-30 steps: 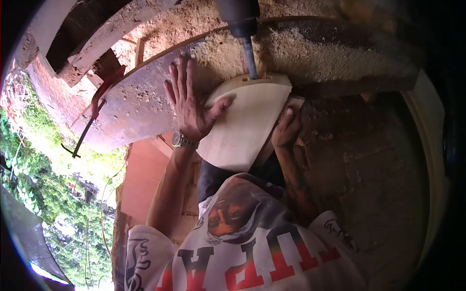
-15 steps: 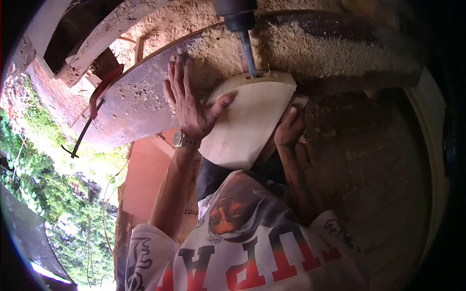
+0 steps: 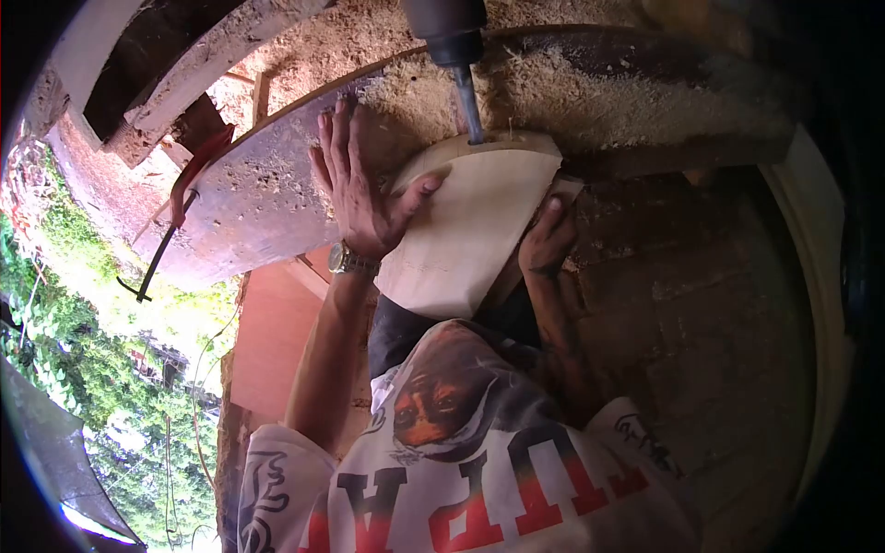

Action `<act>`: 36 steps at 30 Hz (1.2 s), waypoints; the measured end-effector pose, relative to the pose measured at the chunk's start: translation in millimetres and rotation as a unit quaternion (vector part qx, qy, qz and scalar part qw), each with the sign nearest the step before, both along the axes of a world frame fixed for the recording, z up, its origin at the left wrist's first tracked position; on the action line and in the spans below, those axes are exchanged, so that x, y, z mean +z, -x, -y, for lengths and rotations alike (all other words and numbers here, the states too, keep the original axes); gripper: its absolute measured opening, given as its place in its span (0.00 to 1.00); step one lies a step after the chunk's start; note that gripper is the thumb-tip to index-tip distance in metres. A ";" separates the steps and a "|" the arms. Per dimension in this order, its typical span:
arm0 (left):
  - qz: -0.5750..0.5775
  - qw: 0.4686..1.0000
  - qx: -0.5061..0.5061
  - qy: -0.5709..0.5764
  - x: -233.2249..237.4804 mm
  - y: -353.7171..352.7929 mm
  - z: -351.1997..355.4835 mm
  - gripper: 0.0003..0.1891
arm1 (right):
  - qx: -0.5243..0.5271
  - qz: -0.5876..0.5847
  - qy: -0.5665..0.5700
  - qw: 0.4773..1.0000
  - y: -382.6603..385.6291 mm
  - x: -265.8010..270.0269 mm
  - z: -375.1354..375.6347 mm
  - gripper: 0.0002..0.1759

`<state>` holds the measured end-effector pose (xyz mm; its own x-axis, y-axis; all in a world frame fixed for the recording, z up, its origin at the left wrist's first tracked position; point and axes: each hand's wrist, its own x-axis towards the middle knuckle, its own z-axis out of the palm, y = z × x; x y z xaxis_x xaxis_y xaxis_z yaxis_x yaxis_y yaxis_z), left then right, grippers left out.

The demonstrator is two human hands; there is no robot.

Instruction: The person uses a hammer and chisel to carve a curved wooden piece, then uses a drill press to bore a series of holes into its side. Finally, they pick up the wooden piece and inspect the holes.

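Wooden blank is held at the sawdust-covered desk, with the drill bit met at its upper edge. Left hand is laid flat and open, thumb on the blank. Right hand grip is closed round the blank's side. Risk: no clamp is seen, so a grabbing bit could wrench the blank loose.

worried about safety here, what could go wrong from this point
1. The drill bit is in the top edge of the wooden piece, which only bare hands steady; it could grab and twist the piece.
2. The left hand lies flat, thumb on the piece, near the bit; a slip might bring them together.
3. Loose sawdust covers the table, so the piece may slide.
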<state>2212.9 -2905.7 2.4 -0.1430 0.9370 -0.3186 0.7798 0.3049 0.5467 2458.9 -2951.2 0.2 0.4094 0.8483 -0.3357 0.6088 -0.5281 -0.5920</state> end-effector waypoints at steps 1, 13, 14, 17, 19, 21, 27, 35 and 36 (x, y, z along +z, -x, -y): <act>0.001 1.000 0.000 0.001 -0.7 1.1 -1.0 0.63 | 0.008 0.002 0.001 1.000 -1.5 -1.9 2.1 0.25; -0.003 1.000 -0.002 0.021 2.7 1.9 -4.2 0.63 | 0.009 -0.020 0.013 1.000 0.4 -2.4 -2.0 0.22; -0.001 1.000 -0.001 0.023 3.0 2.3 -4.3 0.63 | 0.005 -0.023 0.004 1.000 1.0 -2.4 -4.0 0.22; 0.006 1.000 0.004 0.028 1.5 3.8 -4.9 0.63 | 0.004 -0.011 0.001 1.000 0.3 -8.1 -1.5 0.23; 0.010 0.999 0.005 0.035 2.1 6.0 -5.9 0.63 | 0.022 -0.014 0.036 0.999 -2.6 -6.1 -1.3 0.24; 0.008 0.999 0.004 0.040 3.3 5.1 -7.4 0.63 | 0.019 -0.018 0.062 0.998 -3.3 -5.2 -1.5 0.26; 0.008 0.999 0.008 0.053 3.9 6.0 -8.6 0.64 | 0.016 -0.001 0.021 1.000 -1.0 -8.1 -2.0 0.30; 0.011 0.998 0.012 0.055 2.6 4.9 -10.5 0.66 | 0.015 -0.024 0.036 0.999 -3.1 -6.1 -1.9 0.29; 0.007 0.998 0.011 0.054 2.6 5.2 -11.7 0.66 | 0.015 -0.024 0.020 0.999 -1.2 -6.2 -6.0 0.28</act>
<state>2207.7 -2894.0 5.0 -0.1579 0.8934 -0.4207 0.7645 0.3802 0.5206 2460.0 -2945.3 -6.0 0.3672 0.8450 -0.3887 0.5960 -0.5346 -0.5991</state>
